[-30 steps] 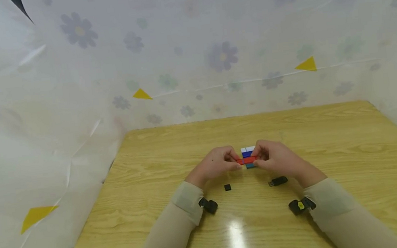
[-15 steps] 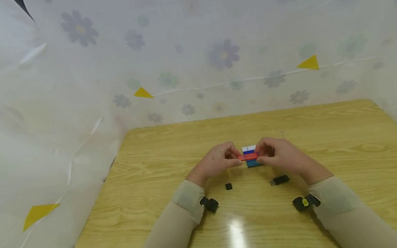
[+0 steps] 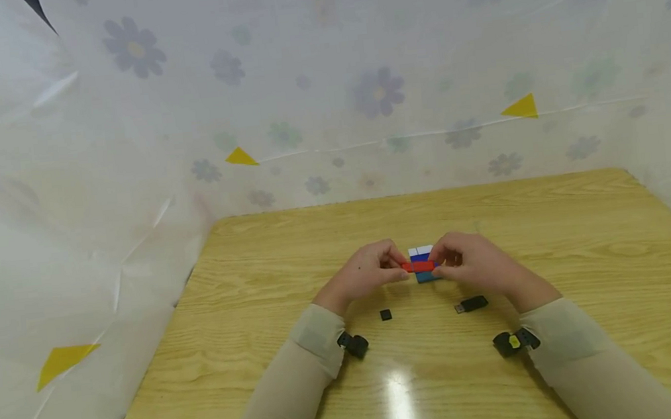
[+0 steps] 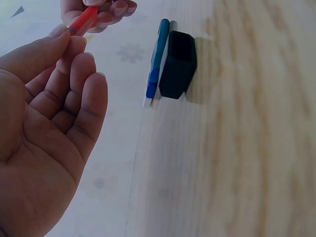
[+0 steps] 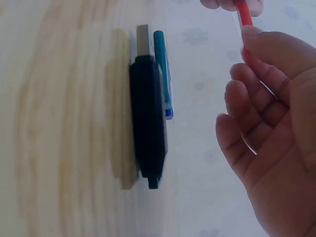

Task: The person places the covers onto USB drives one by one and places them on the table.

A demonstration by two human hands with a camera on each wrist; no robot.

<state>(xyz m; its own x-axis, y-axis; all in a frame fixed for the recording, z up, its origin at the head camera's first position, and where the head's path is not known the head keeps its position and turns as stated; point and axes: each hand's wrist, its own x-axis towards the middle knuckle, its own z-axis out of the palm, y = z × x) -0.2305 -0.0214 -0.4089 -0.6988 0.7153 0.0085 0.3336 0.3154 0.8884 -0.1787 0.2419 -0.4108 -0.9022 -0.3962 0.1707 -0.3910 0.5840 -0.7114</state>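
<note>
A short, slim red stick (image 3: pixel 420 267) with a thin dark line near its left end is held level between both hands. My left hand (image 3: pixel 368 274) pinches its left end between thumb and fingertips. The right end is pinched by my right hand (image 3: pixel 476 265). In both wrist views the other fingers are loosely bent beside the pinch. Behind the red stick lie similar white (image 3: pixel 421 250), blue (image 3: pixel 419 257) and teal (image 3: pixel 427 277) pieces, side by side and partly hidden by it and my right fingers.
A black USB stick (image 3: pixel 473 304), its metal plug bare, lies nearer me on the right. To its left is a small black hollow cap (image 4: pixel 177 66). Flowered sheeting (image 3: pixel 325 102) encloses the wooden table (image 3: pixel 290 241) at the back and sides.
Over the last second the red stick and both hands shift slightly in the view, with the right hand a little farther right. Both hands keep their pinch; the USB stick and cap stay put.
</note>
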